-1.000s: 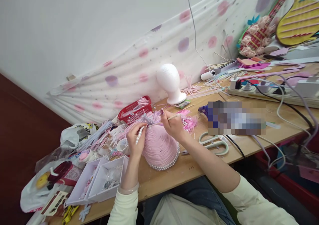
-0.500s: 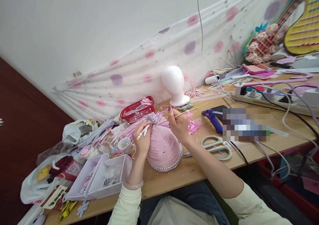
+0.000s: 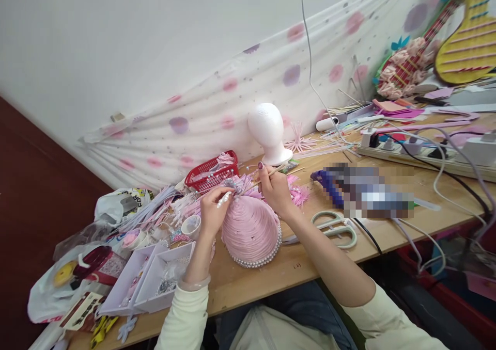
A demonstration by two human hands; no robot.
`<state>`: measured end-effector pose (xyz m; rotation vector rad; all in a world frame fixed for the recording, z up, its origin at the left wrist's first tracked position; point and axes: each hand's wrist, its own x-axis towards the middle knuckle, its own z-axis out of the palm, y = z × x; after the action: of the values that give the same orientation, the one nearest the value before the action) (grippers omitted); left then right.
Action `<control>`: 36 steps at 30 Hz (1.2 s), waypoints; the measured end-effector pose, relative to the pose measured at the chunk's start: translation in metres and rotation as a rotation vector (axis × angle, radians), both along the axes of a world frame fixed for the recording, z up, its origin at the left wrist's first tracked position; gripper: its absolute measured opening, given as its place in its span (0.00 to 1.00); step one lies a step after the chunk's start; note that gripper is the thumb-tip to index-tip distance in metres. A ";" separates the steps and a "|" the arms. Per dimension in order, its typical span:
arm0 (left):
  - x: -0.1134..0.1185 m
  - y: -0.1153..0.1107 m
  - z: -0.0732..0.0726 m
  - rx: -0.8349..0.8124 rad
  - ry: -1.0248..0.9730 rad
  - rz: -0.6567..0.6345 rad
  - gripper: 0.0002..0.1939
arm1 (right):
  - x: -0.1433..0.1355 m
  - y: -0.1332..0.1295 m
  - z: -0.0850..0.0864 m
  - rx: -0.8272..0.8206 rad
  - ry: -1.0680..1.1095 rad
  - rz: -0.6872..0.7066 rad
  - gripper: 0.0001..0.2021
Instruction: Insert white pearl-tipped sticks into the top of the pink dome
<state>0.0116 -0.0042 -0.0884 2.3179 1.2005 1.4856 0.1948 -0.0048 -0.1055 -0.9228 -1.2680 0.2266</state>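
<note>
A pink dome-shaped piece (image 3: pixel 251 231), coiled in cord-like rows with a pearl trim along its lower rim, rests on the table in front of me. At its top is a cluster of silvery and lilac decorations (image 3: pixel 237 184), partly hidden by fingers. My left hand (image 3: pixel 211 213) pinches at that cluster from the left, with white pearl-tipped stems (image 3: pixel 223 200) showing between its fingers. My right hand (image 3: pixel 276 191) grips a thin wooden stick (image 3: pixel 253 186), whose tip reaches the cluster. Pink fringed strands (image 3: pixel 298 191) lie behind the dome.
A red basket (image 3: pixel 196 181) and white foam head (image 3: pixel 266 130) stand behind. Left are white divided boxes (image 3: pixel 155 301) of beads and a small cup (image 3: pixel 191 226). Scissors (image 3: pixel 337 231), a blue glue gun (image 3: pixel 329 187) and a power strip (image 3: pixel 411 160) with cables lie right.
My left hand has shifted slightly left and its fingers have turned, so less of the pearl-tipped stems shows. The stick stays at the top of the dome. The view has shifted slightly.
</note>
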 end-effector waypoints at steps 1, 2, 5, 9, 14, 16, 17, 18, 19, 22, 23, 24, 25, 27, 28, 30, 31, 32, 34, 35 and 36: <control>-0.002 0.001 0.005 -0.024 0.016 -0.017 0.07 | 0.001 0.001 0.000 -0.003 -0.019 0.020 0.20; -0.003 0.002 0.010 -0.056 0.034 -0.033 0.07 | 0.002 0.001 0.001 -0.006 -0.034 0.035 0.18; -0.007 0.005 0.024 -0.165 0.115 -0.082 0.06 | 0.004 0.003 0.001 -0.014 -0.043 0.042 0.10; -0.010 0.012 0.037 -0.234 0.190 -0.188 0.06 | 0.003 0.005 -0.003 0.036 -0.056 0.015 0.07; -0.011 0.017 0.045 -0.245 0.205 -0.271 0.05 | 0.002 0.002 -0.005 0.008 0.007 -0.051 0.10; -0.011 0.017 0.047 -0.235 0.201 -0.285 0.05 | 0.003 -0.001 -0.002 -0.022 0.059 -0.113 0.12; -0.011 0.016 0.048 -0.233 0.199 -0.295 0.05 | 0.003 -0.003 -0.001 -0.031 0.078 -0.141 0.12; -0.011 0.016 0.048 -0.232 0.197 -0.301 0.05 | 0.002 -0.005 0.001 -0.035 0.095 -0.163 0.13; -0.011 0.016 0.049 -0.234 0.202 -0.302 0.06 | 0.002 -0.006 0.002 -0.036 0.111 -0.177 0.13; -0.011 0.017 0.050 -0.237 0.244 -0.279 0.06 | 0.001 -0.009 0.004 -0.012 0.163 -0.211 0.14; -0.010 0.018 0.050 -0.238 0.262 -0.272 0.06 | 0.000 -0.009 0.004 0.001 0.175 -0.223 0.15; -0.010 0.019 0.051 -0.245 0.282 -0.271 0.07 | 0.000 -0.009 0.003 0.011 0.182 -0.235 0.15; -0.010 0.019 0.052 -0.256 0.303 -0.275 0.07 | -0.001 -0.008 0.003 0.018 0.185 -0.249 0.16; -0.009 0.019 0.054 -0.278 0.341 -0.282 0.07 | -0.001 -0.007 0.002 0.021 0.187 -0.279 0.17; -0.008 0.019 0.056 -0.287 0.356 -0.285 0.08 | -0.001 -0.007 0.002 0.022 0.186 -0.293 0.17; -0.008 0.018 0.059 -0.297 0.375 -0.300 0.08 | 0.000 -0.007 0.003 0.024 0.198 -0.318 0.18; -0.007 0.018 0.060 -0.301 0.382 -0.311 0.08 | 0.000 -0.008 0.005 0.029 0.216 -0.328 0.18; -0.007 0.018 0.061 -0.304 0.395 -0.324 0.07 | 0.000 -0.008 0.006 0.036 0.237 -0.339 0.18; -0.007 0.020 0.062 -0.297 0.431 -0.328 0.06 | 0.001 -0.009 0.009 0.052 0.272 -0.357 0.18; -0.006 0.021 0.062 -0.286 0.451 -0.319 0.05 | 0.002 -0.009 0.010 0.055 0.278 -0.357 0.18; -0.006 0.023 0.061 -0.277 0.464 -0.307 0.05 | 0.002 -0.009 0.010 0.052 0.274 -0.349 0.18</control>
<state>0.0059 0.0185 -0.0270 2.5698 0.9932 0.6569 0.1965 -0.0139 -0.0955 -1.0142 -0.8418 0.0416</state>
